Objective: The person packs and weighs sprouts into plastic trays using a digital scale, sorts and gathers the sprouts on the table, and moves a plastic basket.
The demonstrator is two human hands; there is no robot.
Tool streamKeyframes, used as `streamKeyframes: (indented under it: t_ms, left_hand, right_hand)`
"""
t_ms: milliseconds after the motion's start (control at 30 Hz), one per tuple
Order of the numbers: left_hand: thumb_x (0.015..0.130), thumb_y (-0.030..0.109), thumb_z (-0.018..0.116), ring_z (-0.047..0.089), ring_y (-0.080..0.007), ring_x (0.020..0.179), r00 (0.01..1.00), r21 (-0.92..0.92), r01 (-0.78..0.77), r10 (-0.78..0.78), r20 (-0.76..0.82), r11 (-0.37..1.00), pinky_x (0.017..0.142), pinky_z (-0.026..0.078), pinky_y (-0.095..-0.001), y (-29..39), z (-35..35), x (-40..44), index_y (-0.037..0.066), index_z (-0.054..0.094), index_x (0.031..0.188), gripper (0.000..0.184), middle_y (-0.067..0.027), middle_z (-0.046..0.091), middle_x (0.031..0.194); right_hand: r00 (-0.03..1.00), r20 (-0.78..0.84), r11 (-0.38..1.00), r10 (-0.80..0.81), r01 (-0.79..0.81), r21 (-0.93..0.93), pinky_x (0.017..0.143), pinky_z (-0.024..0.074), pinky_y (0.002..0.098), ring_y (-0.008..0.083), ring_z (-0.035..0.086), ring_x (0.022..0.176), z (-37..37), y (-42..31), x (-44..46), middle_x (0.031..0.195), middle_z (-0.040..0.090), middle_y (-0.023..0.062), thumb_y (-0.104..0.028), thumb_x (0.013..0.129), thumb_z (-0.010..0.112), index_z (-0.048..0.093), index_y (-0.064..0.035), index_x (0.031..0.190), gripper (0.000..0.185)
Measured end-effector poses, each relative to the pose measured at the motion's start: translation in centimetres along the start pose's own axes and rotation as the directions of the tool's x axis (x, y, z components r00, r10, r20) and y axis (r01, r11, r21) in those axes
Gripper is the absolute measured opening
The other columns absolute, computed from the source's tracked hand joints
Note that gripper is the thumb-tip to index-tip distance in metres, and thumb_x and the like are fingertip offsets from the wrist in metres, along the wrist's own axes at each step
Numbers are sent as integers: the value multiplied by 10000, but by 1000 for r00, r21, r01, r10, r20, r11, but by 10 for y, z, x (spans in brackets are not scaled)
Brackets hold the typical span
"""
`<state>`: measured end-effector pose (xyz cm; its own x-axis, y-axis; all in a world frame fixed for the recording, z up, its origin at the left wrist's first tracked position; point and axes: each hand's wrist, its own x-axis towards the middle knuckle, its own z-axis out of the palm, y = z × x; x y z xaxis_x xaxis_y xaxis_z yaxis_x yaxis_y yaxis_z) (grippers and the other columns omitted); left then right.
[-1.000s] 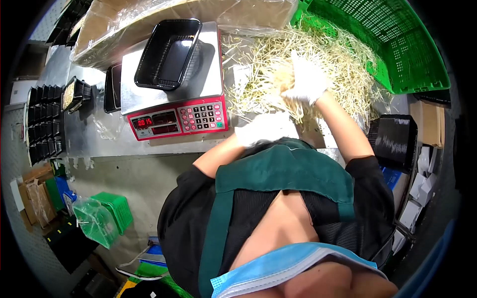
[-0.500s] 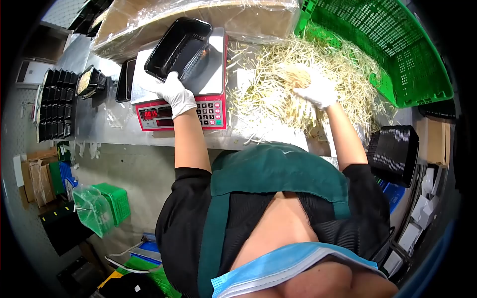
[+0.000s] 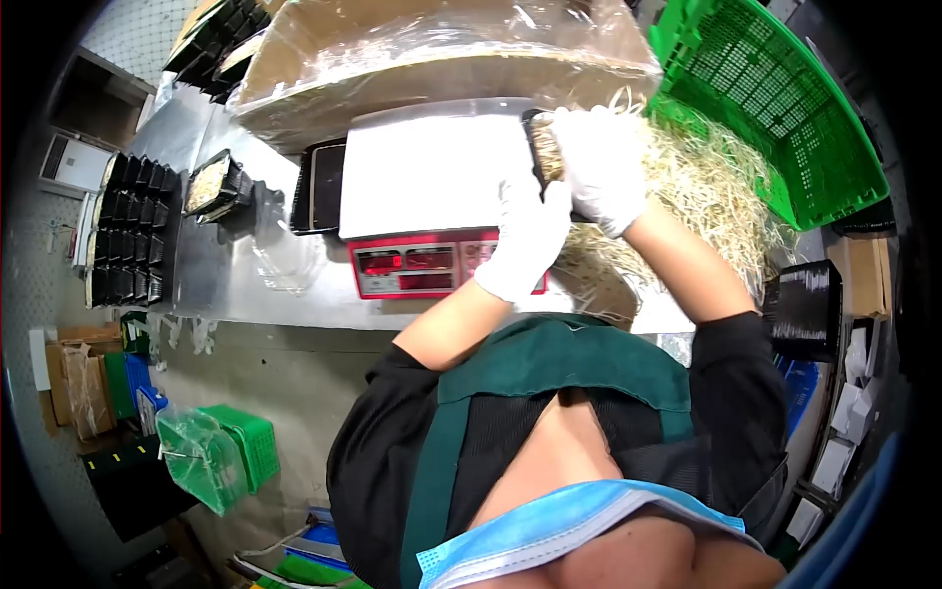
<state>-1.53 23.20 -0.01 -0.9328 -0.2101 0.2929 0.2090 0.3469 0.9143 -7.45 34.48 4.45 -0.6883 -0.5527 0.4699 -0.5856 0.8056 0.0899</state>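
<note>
In white gloves, both my hands meet at a black plastic tray (image 3: 536, 139) beside the scale's right edge. My left hand (image 3: 527, 240) grips the tray's near left side, thumb and fingers around its rim. From above, my right hand (image 3: 597, 169) presses bean sprouts (image 3: 548, 149) into the tray with curled fingers, hiding most of it. The scale (image 3: 432, 177) has a bare, bright plate and a red front with a lit display, partly covered by my left hand. To the right, a loose heap of pale bean sprouts (image 3: 711, 182) spreads over the table.
A green perforated crate (image 3: 834, 147) lies tipped behind the heap. At the back stands a plastic-lined cardboard box (image 3: 334, 98). Left of the scale are a black tray (image 3: 316, 187), a filled tray (image 3: 218, 188) and stacked black trays (image 3: 128, 231). More empty trays (image 3: 805, 306) sit at right.
My left hand has carried the black tray off the scale to the right. My right hand has come up from the heap to the tray with sprouts. The view has shifted somewhat.
</note>
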Motion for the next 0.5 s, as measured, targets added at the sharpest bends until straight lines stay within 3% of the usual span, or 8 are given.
streamKeyframes:
  t_ms: [33, 67, 133, 167, 200, 267, 300, 500]
  left_hand:
    - [803, 111, 566, 468, -387, 1017, 998, -96, 64, -66, -17, 993, 934, 356, -467, -18, -14, 2, -80, 518, 1144, 394, -271, 507, 1102]
    - [795, 94, 564, 456, -347, 882, 899, 364, -369, 428, -95, 855, 827, 369, -471, -68, -21, 7, -50, 540, 1031, 277, -222, 510, 959]
    - [802, 105, 556, 468, -363, 922, 922, 308, -350, 383, -52, 885, 871, 377, -462, -81, -56, 11, -59, 536, 1068, 312, -226, 515, 994]
    - [805, 122, 541, 479, -393, 1049, 991, -199, -14, -13, -137, 980, 940, 372, -464, -79, -61, 17, -67, 517, 1155, 398, -259, 521, 1116]
    - [775, 73, 544, 468, -313, 1161, 997, 253, 12, 6, -71, 967, 1023, 361, -409, -86, -73, 27, -25, 443, 1318, 561, -232, 490, 1270]
    - [781, 78, 539, 493, -304, 1141, 983, 196, 81, -111, 143, 977, 1008, 381, -394, -90, -91, 49, -44, 320, 1402, 670, -240, 459, 1318]
    - [802, 147, 603, 513, -298, 1111, 974, 43, -223, 224, -19, 974, 982, 403, -388, -84, -89, 58, -32, 245, 1449, 760, -244, 449, 1329]
    - [788, 412, 710, 486, -315, 1173, 859, 101, -423, 363, 360, 901, 984, 392, -424, -47, -81, 64, -2, 194, 1475, 953, -239, 445, 1340]
  right_hand:
    - [999, -26, 992, 18, -14, 127, 760, 456, 416, 306, 612, 821, 11, -21, 12, 844, 624, 149, -258, 664, 685, 594, -17, 1065, 477]
    - [998, -49, 967, 40, -26, 252, 719, 467, 413, 307, 620, 773, 19, -40, 23, 810, 631, 147, -299, 669, 681, 605, -16, 1053, 483]
    - [993, 63, 955, 99, -113, 275, 736, 483, 421, 347, 614, 814, 29, -71, 35, 852, 641, 173, -221, 671, 672, 591, -12, 1089, 475]
    - [995, 52, 957, 81, -93, 275, 735, 483, 420, 345, 615, 813, 37, -79, 39, 863, 640, 172, -235, 674, 673, 591, -10, 1086, 476]
    - [997, 44, 959, 71, -80, 271, 734, 484, 419, 344, 616, 812, 44, -85, 41, 875, 640, 171, -249, 678, 673, 592, -8, 1082, 477]
    - [995, -104, 971, -2, 27, 238, 720, 468, 436, 329, 614, 765, 61, -90, 46, 804, 640, 137, -298, 696, 647, 631, -78, 933, 324]
    - [974, 223, 916, 47, -131, 379, 777, 449, 467, 329, 586, 933, 41, -94, 57, 982, 635, 128, -361, 682, 649, 623, -106, 1017, 422]
    - [925, 278, 954, -259, 199, 226, 972, 309, 560, 285, 439, 1224, 36, -33, 42, 1254, 534, 82, -580, 599, 706, 497, -122, 1283, 849]
